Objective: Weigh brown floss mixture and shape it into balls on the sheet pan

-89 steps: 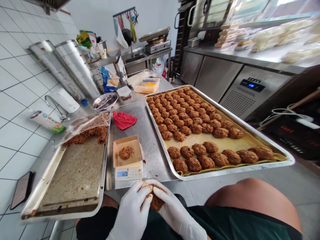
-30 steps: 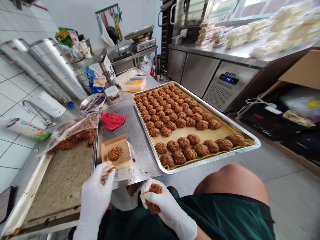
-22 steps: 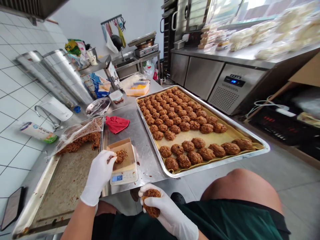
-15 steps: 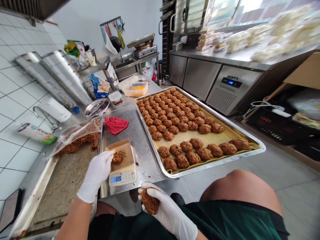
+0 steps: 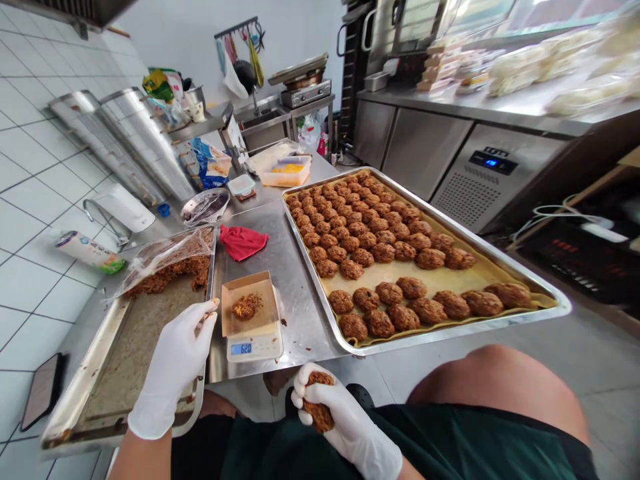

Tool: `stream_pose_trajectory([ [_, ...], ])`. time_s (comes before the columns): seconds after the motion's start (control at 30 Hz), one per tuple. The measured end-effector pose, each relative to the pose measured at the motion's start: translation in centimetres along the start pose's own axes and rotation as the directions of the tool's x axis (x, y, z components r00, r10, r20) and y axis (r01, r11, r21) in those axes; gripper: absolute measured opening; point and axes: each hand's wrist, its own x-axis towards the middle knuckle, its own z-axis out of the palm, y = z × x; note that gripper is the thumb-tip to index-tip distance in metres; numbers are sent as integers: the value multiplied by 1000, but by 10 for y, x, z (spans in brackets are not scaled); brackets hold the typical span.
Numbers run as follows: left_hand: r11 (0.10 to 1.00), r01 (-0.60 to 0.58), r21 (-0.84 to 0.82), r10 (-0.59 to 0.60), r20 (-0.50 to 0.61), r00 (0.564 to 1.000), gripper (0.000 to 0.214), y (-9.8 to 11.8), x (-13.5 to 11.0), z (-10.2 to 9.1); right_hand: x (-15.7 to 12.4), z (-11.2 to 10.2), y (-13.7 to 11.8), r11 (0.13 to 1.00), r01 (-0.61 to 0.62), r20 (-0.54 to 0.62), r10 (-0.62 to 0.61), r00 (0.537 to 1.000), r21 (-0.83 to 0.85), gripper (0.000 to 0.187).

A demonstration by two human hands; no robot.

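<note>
In a white glove, my right hand (image 5: 335,410) is closed around a lump of brown shredded mixture (image 5: 319,417), below the table's front edge. My left hand (image 5: 175,360), gloved too, pinches its fingertips together above the right rim of the metal tray. Brown shows at those fingertips, but I cannot make out what they hold. Just right of it, a cardboard tray (image 5: 233,327) with a smaller heap of the mixture (image 5: 247,306) rests on a digital scale (image 5: 273,348) whose display seems to read 62.0. More loose mixture (image 5: 170,280) lies under plastic wrap in the metal tray (image 5: 125,373).
On the right a large lined baking tray (image 5: 345,343) holds rows of shaped brown balls. A red cloth (image 5: 243,242) lies behind the scale. Farther back are a plastic tub (image 5: 285,175) and a wrapped bowl (image 5: 205,205). A phone (image 5: 43,390) sits at far left.
My left hand has drawn back leftward from the heap on the scale, and the display fell from about 87.5 to 62.0. My right hand has turned the lump slightly. The view shifted.
</note>
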Motion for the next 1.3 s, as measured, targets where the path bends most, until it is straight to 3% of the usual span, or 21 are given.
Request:
stream_pose_trajectory([
  [0.23,1000,-10,-16,11,23,1000,28,3,0,-4,-2,2,1,995,-104,138,101,985,8,17],
  [0.43,999,-24,-46,26,60,998,28,10,9,4,1,-5,0,982,-161,56,156,986,102,22],
  [0.57,995,-97,-33,99,85,991,28,12,22,18,2,-8,-2,979,-157,19,156,988,132,22],
  [0.8,984,-162,-71,175,252,952,39,8,42,59,3,-12,-3,971,-127,4,129,992,203,22],
  [0.93,988,-96,-123,127,280,952,33,2,52,69,2,-11,-6,975,-73,-1,75,997,211,27],
  [1.07,970,60,-235,11,289,957,25,-3,69,67,0,-8,-9,976,-56,-2,58,998,210,26],
  [1.2,878,206,-433,-52,341,939,26,3,80,65,-2,-5,-10,975,-52,7,52,999,217,28],
  [1.3,774,274,-571,-85,335,938,29,16,71,59,-5,-3,-12,975,-29,11,27,1000,222,29],
])
